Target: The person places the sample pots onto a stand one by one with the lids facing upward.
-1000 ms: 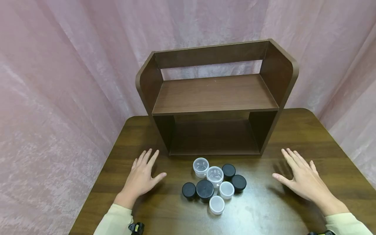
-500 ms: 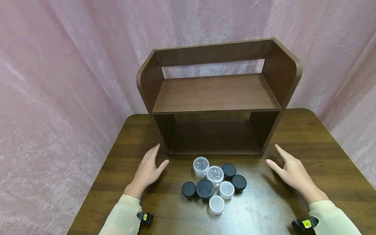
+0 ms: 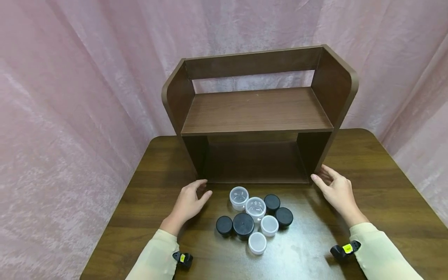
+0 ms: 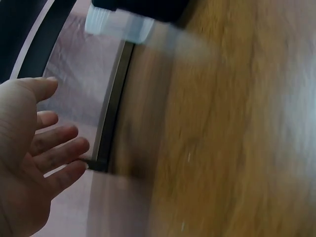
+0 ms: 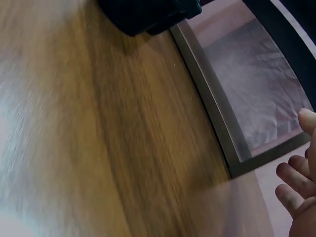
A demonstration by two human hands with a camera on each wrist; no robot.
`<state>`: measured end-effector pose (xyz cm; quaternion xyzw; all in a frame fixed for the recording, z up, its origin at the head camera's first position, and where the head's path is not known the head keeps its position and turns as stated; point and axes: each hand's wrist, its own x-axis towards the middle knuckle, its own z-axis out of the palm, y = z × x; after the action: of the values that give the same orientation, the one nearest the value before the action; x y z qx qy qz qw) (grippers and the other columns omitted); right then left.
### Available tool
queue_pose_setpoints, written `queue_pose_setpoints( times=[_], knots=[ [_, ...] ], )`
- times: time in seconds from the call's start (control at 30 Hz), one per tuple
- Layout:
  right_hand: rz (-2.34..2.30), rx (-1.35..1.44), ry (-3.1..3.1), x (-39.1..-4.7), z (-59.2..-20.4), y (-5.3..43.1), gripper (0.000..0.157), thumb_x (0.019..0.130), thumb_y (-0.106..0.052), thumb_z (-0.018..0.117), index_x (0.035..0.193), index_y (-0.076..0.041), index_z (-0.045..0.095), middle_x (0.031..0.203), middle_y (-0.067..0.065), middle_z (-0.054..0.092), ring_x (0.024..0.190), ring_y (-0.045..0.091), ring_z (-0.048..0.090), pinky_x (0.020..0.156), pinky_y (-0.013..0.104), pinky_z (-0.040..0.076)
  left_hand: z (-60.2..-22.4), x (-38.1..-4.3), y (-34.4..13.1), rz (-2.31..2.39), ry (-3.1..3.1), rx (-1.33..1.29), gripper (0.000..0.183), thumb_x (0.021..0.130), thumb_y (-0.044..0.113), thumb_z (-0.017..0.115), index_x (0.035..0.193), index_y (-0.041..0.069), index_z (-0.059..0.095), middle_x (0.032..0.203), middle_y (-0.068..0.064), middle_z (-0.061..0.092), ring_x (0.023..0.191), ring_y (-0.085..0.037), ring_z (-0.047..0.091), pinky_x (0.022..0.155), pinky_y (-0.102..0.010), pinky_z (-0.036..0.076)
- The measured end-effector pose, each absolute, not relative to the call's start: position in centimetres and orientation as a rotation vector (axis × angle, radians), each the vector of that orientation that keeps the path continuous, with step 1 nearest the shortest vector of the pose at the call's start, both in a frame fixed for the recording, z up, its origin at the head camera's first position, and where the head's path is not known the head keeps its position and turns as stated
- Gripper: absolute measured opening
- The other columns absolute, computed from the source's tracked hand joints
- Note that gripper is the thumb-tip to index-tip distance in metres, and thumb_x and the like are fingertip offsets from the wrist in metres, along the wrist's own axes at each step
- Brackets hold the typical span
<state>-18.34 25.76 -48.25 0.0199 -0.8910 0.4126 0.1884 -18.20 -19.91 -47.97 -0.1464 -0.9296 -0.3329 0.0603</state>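
Observation:
A brown two-tier wooden shelf (image 3: 257, 112) stands upright at the back of the table. At its lower left front corner is my left hand (image 3: 189, 201), fingers bent loosely and thumb apart; the left wrist view shows its palm side and loosely bent fingers beside the frame. My right hand (image 3: 337, 192) is at the lower right corner, thumb near the front edge and fingers along the outer side panel. Nothing sits inside either hand. Between the hands, in front of the shelf, stand small round jars, some with black lids (image 3: 243, 224), others clear or whitish plastic (image 3: 256, 207).
The wooden table (image 3: 140, 217) has rounded back corners. Pink curtains (image 3: 87, 97) hang behind and at both sides. A black wrist camera (image 3: 183, 259) is strapped on the left sleeve, another (image 3: 344, 249) on the right.
Both hands have moved inward to the shelf's lower front corners, the left to the right and the right to the left. Their spread fingers have bent. Shelf and jars have stayed in place.

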Motion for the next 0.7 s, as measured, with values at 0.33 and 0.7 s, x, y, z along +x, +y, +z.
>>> queue_pose_setpoints(
  times=[0.33, 0.7],
  knots=[
    [1.183, -0.094, -2.413, -19.6, -48.8, 24.4, 0.050, 0.090, -0.026, 0.069, 0.121, 0.012, 0.059, 0.107, 0.029, 0.066, 0.094, 0.039, 0.067, 0.069, -0.002, 0.034, -47.9, -18.6, -17.0, -1.156, -2.861, -0.677, 0.050, 0.089, 0.031, 0.070, 0.129, 0.002, 0.058, 0.118, -0.013, 0.064, 0.107, -0.025, 0.061, 0.089, -0.044, 0.050],
    [1.310, -0.297, -2.207, -20.2, -50.7, 23.9, 0.044, 0.083, -0.022, 0.076, 0.117, 0.005, 0.066, 0.104, 0.022, 0.069, 0.074, -0.019, 0.054, 0.066, 0.001, 0.041, -47.2, -19.6, -14.9, -1.169, -2.867, -0.914, 0.057, 0.085, 0.033, 0.074, 0.131, 0.003, 0.057, 0.126, -0.010, 0.062, 0.109, -0.021, 0.059, 0.091, -0.039, 0.050]
  ],
)
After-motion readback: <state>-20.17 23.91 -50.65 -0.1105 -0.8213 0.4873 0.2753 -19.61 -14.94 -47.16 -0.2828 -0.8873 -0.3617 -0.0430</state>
